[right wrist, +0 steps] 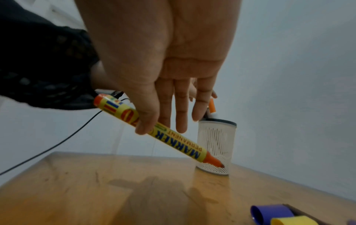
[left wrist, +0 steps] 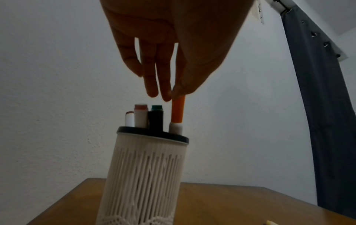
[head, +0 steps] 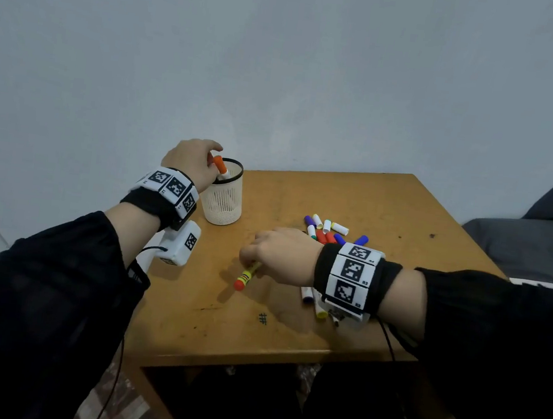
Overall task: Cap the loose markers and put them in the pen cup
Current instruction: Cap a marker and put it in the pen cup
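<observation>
A white mesh pen cup (head: 222, 199) with a black rim stands at the table's far left corner. My left hand (left wrist: 172, 94) hovers over its mouth and pinches the top of an orange-capped white marker (left wrist: 177, 111), whose lower end is inside the cup (left wrist: 144, 167). Other capped markers stand in it. My right hand (right wrist: 154, 127) holds a yellow permanent marker (right wrist: 167, 134) between thumb and fingers. It hangs slanted just above the table's middle, with its bare orange tip toward the cup (right wrist: 216, 146). In the head view that marker (head: 246, 276) sticks out below my right hand (head: 277, 254).
Loose markers and caps (head: 326, 230) lie in a pile behind my right wrist, and a few more markers (head: 310, 296) lie under it. A blue cap (right wrist: 269, 213) and a yellow cap (right wrist: 289, 220) lie close by. The wooden table (head: 287, 341) meets the wall; a grey sofa (head: 539, 246) stands at right.
</observation>
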A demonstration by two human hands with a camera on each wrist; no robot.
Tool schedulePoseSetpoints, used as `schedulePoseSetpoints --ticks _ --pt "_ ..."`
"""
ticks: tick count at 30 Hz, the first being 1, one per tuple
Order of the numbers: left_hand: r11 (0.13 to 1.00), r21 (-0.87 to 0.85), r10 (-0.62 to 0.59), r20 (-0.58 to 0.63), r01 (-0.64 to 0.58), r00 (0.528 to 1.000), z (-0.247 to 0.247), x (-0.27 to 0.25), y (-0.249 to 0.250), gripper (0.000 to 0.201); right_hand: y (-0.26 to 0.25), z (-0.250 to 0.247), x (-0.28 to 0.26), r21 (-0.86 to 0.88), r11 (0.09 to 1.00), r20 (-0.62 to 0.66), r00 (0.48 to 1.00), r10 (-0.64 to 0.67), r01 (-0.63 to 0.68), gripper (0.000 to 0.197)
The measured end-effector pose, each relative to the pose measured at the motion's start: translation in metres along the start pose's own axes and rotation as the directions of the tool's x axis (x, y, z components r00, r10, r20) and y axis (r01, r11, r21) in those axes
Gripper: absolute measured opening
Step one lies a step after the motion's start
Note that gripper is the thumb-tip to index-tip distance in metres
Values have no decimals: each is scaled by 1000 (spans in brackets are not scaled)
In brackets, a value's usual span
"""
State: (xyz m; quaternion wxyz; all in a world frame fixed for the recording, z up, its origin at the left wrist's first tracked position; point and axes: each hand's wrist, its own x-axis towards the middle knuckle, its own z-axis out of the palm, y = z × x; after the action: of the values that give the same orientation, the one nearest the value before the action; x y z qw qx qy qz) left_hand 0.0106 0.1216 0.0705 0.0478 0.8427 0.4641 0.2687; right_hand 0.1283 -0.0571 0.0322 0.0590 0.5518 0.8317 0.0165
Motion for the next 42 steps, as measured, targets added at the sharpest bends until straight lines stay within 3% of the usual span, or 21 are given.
schedulePoseSetpoints --ticks 4,6,9,12,16,20,24,28,35,39,42 --pt "987 150 57 13 -58 998 3 -2 3 35 6 -4 -13 259 961 -134 982 135 -97 20" --pt "977 199 64 47 -72 997 3 -3 3 38 9 -10 -22 393 914 -265 940 215 -98 22" --pt "977 161 140 9 -140 990 6 -6 9 43 16 -20 -36 561 826 -445 822 357 -55 28" --pt "957 52 285 -24 -284 958 10 -12 26 38 23 -26 -46 669 743 -543 662 517 -32 36" --pt "917 43 381 206 -397 902 26 -15 54 29 37 -26 -59 800 601 -533 468 705 7 34" --pt "871 139 368 452 -472 813 54 -14 75 28 44 -17 -72 872 487 -468 364 806 43 31" --pt "858 182 295 593 -481 749 80 -7 90 23 50 -4 -83 920 383 -387 330 861 81 35" --pt "845 189 280 641 -500 715 94 2 99 20 53 5 -92 940 319 -340 310 888 117 37" --pt "828 201 241 716 -523 655 112 12 109 20 55 12 -94 960 237 -274 323 906 150 38" --pt "820 222 208 743 -527 636 119 10 113 25 53 14 -94 965 198 -246 334 910 172 40" --pt "824 229 206 732 -519 650 121 9 113 25 53 17 -96 968 176 -227 338 913 176 39"
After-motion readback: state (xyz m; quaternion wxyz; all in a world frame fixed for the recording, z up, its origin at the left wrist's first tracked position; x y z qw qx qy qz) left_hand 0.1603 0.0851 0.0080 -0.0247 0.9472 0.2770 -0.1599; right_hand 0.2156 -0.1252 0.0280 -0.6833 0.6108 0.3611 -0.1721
